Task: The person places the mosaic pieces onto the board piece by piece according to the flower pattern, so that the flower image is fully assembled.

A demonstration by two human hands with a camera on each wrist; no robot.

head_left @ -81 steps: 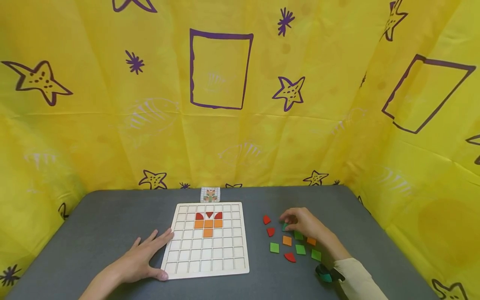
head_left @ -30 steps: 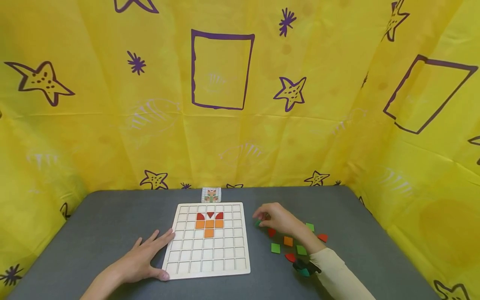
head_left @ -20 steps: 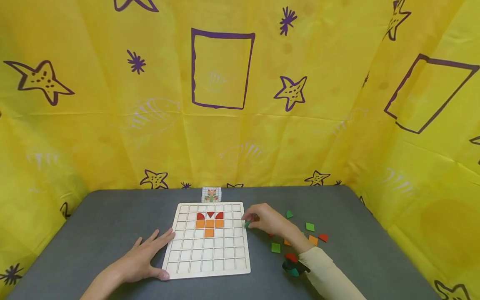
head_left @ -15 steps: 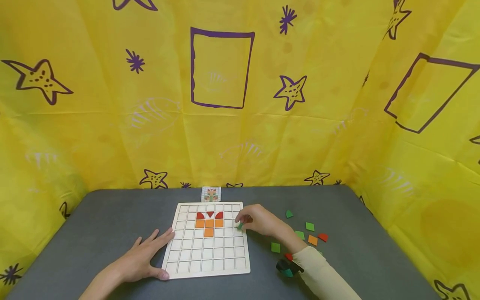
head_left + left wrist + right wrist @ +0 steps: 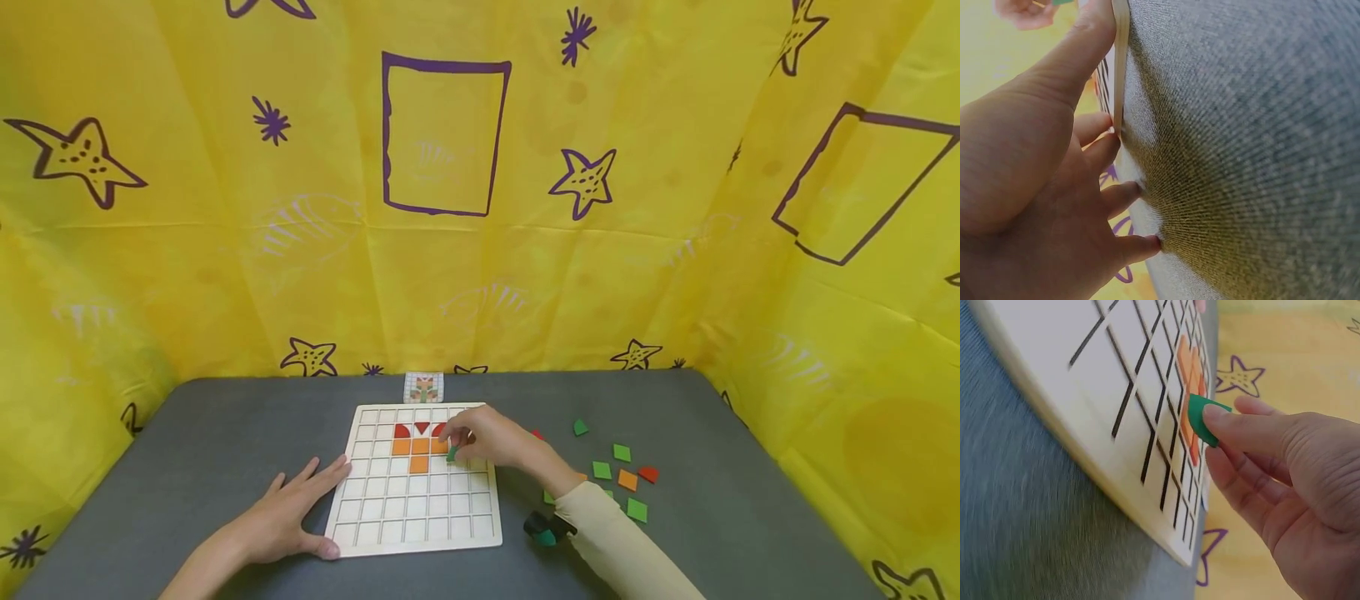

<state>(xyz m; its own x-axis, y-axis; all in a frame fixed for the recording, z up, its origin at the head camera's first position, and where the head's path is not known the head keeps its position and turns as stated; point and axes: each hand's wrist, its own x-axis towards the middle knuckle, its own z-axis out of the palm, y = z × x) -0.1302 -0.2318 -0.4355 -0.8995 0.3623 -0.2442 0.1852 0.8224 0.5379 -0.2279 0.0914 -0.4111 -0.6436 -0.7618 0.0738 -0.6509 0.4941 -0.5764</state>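
My right hand (image 5: 491,437) pinches a green quarter-circle tile (image 5: 1200,419) between thumb and fingers, over the white grid board (image 5: 390,508), close to the right end of the orange row. On the board, orange square tiles (image 5: 418,464) form a T shape. Above them sit a red triangle (image 5: 422,428) and red curved tiles (image 5: 402,431); the right one is partly covered by my fingers. My left hand (image 5: 273,517) lies with spread fingers at the board's left edge, its thumb at the near left corner. In the left wrist view its thumb and fingertips touch the board's edge and the table.
Right of the board lie loose tiles: several green squares (image 5: 602,471), an orange square (image 5: 627,480), a red curved tile (image 5: 648,474) and a green curved tile (image 5: 581,427). Some are hidden behind my right forearm. A small pattern card (image 5: 424,387) stands behind the board.
My right hand picked the green quarter-circle tile from the loose tiles and carried it left over the board, nearing the orange tiles. My left hand has stayed at the board's edge.
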